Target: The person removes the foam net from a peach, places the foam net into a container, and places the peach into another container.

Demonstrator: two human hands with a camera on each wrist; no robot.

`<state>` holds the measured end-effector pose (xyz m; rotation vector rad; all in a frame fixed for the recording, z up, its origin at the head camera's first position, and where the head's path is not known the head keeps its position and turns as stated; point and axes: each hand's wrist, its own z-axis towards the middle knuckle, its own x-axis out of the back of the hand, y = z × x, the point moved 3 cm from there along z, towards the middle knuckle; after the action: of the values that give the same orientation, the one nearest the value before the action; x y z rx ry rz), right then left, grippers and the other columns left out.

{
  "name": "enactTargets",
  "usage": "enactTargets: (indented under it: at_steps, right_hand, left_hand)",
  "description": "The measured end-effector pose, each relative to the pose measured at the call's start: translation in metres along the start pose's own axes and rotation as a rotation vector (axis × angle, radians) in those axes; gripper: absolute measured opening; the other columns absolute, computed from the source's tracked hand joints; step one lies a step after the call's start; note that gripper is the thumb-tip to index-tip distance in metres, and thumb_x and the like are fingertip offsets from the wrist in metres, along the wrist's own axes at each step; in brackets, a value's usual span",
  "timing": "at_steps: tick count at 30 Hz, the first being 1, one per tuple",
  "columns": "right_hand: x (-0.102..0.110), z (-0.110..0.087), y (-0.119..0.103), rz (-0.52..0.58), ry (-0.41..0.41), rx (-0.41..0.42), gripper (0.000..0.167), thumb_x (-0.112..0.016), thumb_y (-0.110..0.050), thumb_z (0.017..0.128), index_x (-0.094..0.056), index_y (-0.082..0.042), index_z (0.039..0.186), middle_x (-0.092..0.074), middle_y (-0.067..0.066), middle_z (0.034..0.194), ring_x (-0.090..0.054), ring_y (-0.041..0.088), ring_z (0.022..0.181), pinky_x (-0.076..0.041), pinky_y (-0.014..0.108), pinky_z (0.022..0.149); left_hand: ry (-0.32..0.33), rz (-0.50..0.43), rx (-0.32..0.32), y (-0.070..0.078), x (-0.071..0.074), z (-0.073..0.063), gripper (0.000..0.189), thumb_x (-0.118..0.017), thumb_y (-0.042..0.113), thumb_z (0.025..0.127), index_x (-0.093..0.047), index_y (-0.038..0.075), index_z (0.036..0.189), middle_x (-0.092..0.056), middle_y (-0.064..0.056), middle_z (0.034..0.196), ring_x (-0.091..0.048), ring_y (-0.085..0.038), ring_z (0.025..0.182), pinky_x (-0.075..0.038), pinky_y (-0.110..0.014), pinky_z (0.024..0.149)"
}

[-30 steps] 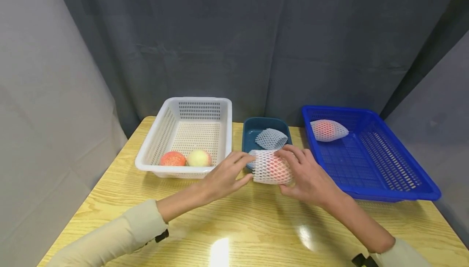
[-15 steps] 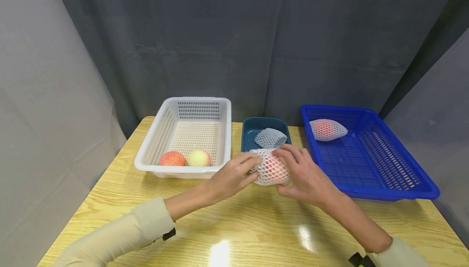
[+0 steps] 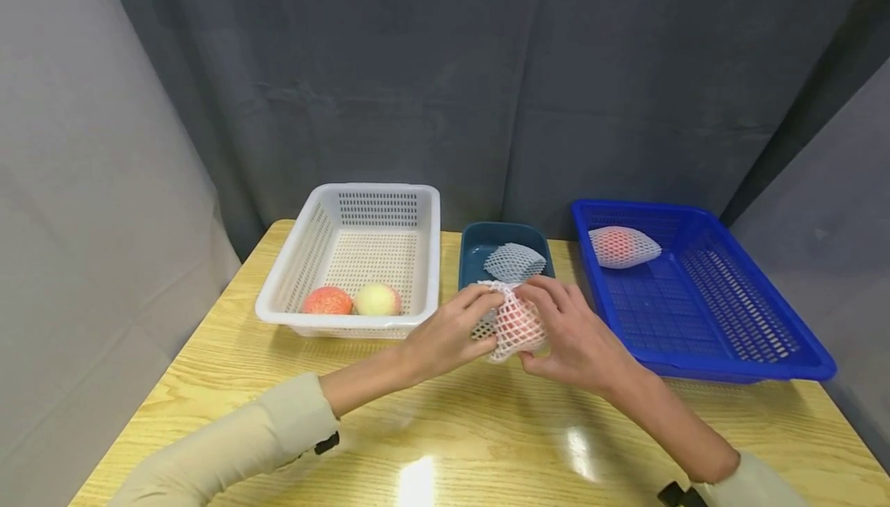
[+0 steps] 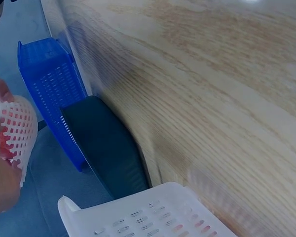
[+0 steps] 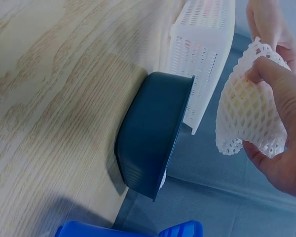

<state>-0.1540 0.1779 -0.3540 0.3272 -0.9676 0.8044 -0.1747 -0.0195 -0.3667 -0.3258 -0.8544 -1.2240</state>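
Over the near edge of the teal bin, both hands hold a peach in a white foam net sleeve. From the left, my left hand pinches the sleeve's open end between fingers and thumb. My right hand grips the netted fruit from the right, thumb below and fingers on top. In the right wrist view the sleeve covers pale yellow skin, and its frilly edge flares out. The left wrist view shows red skin through the mesh. A loose foam net lies in the teal bin.
A white basket at the left contains a red peach and a pale yellow one. To the right stands a blue basket with a netted peach in its far left corner. A dark curtain hangs behind the wooden table.
The left hand has moved slightly right, closer to the right hand. The sleeve's left end, straight and wide before, is now bunched and folded over the peach.
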Motion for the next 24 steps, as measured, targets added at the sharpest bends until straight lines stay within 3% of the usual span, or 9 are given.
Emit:
enactTargets:
  at_steps: [9,16,24]
  right_hand:
    - [0.0005,0.0033,-0.0021,0.007,0.009,-0.003,0.083,-0.086,-0.023,0.060,-0.048,-0.003,0.131,-0.050,0.018,0.131,-0.051,0.038,0.106,-0.053,0.047,0.080]
    - [-0.0005,0.0035,-0.0040,0.044,0.016,-0.004,0.083,-0.083,-0.021,0.059,-0.047,-0.002,0.131,-0.049,0.018,0.132,-0.049,0.038,0.113,-0.053,0.049,0.084]
    - [-0.0008,0.0047,-0.0048,0.073,0.021,0.027,0.084,-0.083,-0.021,0.060,-0.045,0.000,0.132,-0.048,0.019,0.131,-0.049,0.034,0.115,-0.050,0.049,0.089]
  left_hand:
    - [-0.017,-0.070,0.008,-0.0023,-0.0035,0.0036,0.060,-0.080,0.002,0.076,-0.051,-0.001,0.128,-0.051,-0.014,0.125,-0.056,-0.021,0.110,-0.045,-0.015,0.094]
    - [-0.024,-0.204,0.014,-0.0047,-0.0066,0.0065,0.066,-0.084,0.000,0.072,-0.047,0.000,0.126,-0.052,-0.015,0.123,-0.055,-0.021,0.106,-0.049,-0.021,0.092]
    - [-0.047,-0.332,0.037,-0.0088,-0.0057,0.0062,0.072,-0.086,0.001,0.072,-0.044,0.001,0.130,-0.053,-0.016,0.126,-0.054,-0.022,0.113,-0.047,-0.019,0.096]
